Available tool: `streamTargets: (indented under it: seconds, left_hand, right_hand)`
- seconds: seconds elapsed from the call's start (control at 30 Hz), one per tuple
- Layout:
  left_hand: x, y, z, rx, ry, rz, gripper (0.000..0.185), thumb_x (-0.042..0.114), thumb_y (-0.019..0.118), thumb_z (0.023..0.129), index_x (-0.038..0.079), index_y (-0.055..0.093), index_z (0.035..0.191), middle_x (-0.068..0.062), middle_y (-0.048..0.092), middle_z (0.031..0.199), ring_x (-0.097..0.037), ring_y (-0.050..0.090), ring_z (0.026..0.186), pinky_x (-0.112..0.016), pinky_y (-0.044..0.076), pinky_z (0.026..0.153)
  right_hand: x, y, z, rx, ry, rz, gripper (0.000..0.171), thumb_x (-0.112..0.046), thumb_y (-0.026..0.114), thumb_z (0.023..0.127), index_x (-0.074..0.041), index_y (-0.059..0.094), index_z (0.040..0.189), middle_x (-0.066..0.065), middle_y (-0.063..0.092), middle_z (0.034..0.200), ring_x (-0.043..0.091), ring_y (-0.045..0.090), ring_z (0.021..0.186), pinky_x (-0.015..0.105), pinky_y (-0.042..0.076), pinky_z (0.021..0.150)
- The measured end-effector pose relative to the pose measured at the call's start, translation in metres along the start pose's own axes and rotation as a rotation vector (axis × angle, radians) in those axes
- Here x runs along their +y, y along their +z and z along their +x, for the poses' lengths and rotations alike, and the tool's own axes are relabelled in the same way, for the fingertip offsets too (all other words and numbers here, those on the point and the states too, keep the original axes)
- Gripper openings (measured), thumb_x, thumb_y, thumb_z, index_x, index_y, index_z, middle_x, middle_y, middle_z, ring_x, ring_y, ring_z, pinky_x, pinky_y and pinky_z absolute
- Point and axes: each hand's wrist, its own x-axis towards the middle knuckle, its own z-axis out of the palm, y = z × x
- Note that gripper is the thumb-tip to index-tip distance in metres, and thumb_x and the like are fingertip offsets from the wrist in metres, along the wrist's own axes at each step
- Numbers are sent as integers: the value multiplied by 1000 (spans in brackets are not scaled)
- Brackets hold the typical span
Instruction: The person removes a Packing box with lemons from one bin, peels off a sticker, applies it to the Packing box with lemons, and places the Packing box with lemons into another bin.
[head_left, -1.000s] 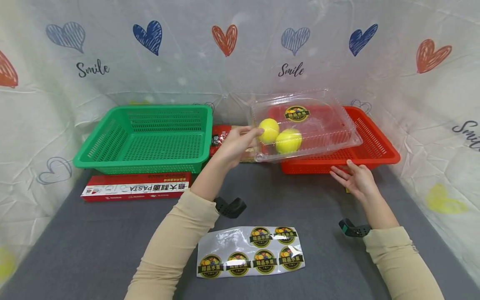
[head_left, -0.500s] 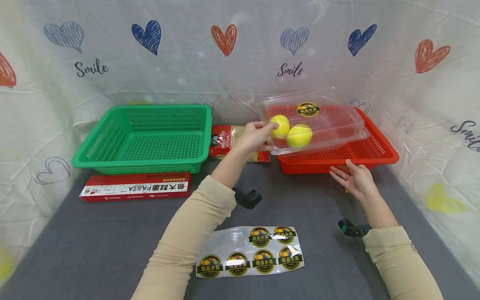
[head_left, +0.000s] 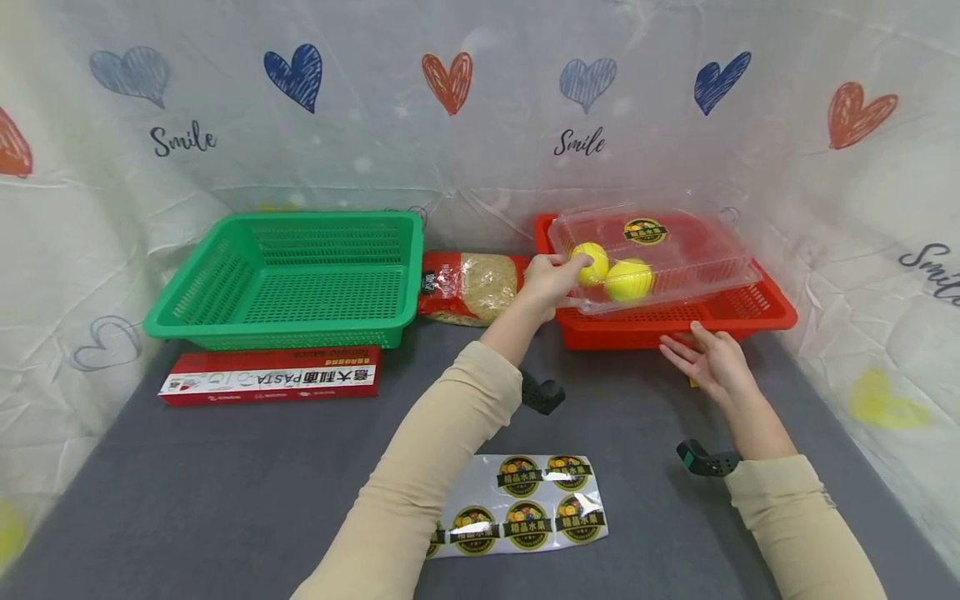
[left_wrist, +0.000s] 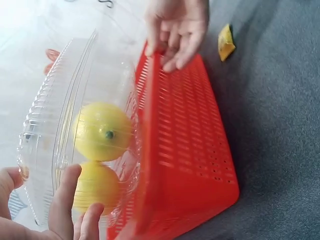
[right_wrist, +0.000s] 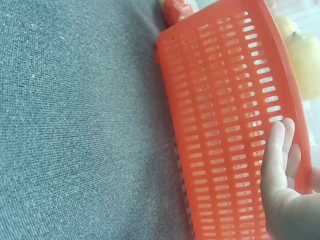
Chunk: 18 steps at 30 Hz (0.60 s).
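Note:
In the head view my left hand grips the left end of a clear plastic fruit box, its thumb on top. Two round yellow fruits lie inside that end, and a black-and-gold sticker is on the lid. The box is slightly tilted, over the opening of the red basket. My right hand pinches the basket's near rim. From the left wrist view, its thumb goes over the rim and its fingers rest on the outer wall.
A green basket stands at the back left, with a red pasta box before it. A red bag of noodles lies between the baskets. A sticker sheet is at the front, and a small yellow packet near the red basket.
My left hand has moved right with the fruit box, which is now further over the red basket and slightly lower than half a second ago. My right hand has stayed at the rim.

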Motion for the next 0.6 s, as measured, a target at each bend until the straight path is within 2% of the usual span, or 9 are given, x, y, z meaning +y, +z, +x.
streamTargets:
  seconds: [0.17,0.27,0.4,0.5,0.6]
  left_hand:
    - [-7,5,14,61,-10,34,58,27,66,85,4,40,132,-11,46,119,-19,61,81,-30,55,57]
    - [-12,3,20,73,-26,40,59,26,66,84,5,39,132,-12,46,118,-23,62,70,-31,54,54]
    - [-15,3,23,70,-21,41,58,25,67,84,4,38,129,-12,44,117,-26,62,73,-30,54,52]
    - [-15,5,23,86,-4,69,50,23,68,83,3,42,121,-10,45,112,-25,62,74,-28,53,50]
    - [-16,6,23,130,35,176,36,25,68,82,3,50,104,-8,48,96,-21,61,62,-24,51,47]
  right_hand:
    - [0,0,1,2,-2,-14,42,-21,62,85,-17,30,111,4,56,105,25,66,85,42,42,88]
    - [1,0,1,11,-1,-25,41,-22,60,86,-19,29,113,1,54,107,24,66,85,42,38,90]
    - [1,0,1,17,1,-30,39,-22,58,88,-21,28,114,0,53,108,24,66,85,41,40,90]
    - [1,-1,0,4,4,-20,38,-21,57,89,-20,28,113,1,57,103,25,66,86,41,46,85]
    - [0,-2,0,-11,7,-11,35,-21,56,89,-19,29,111,3,60,100,26,65,87,42,48,84]
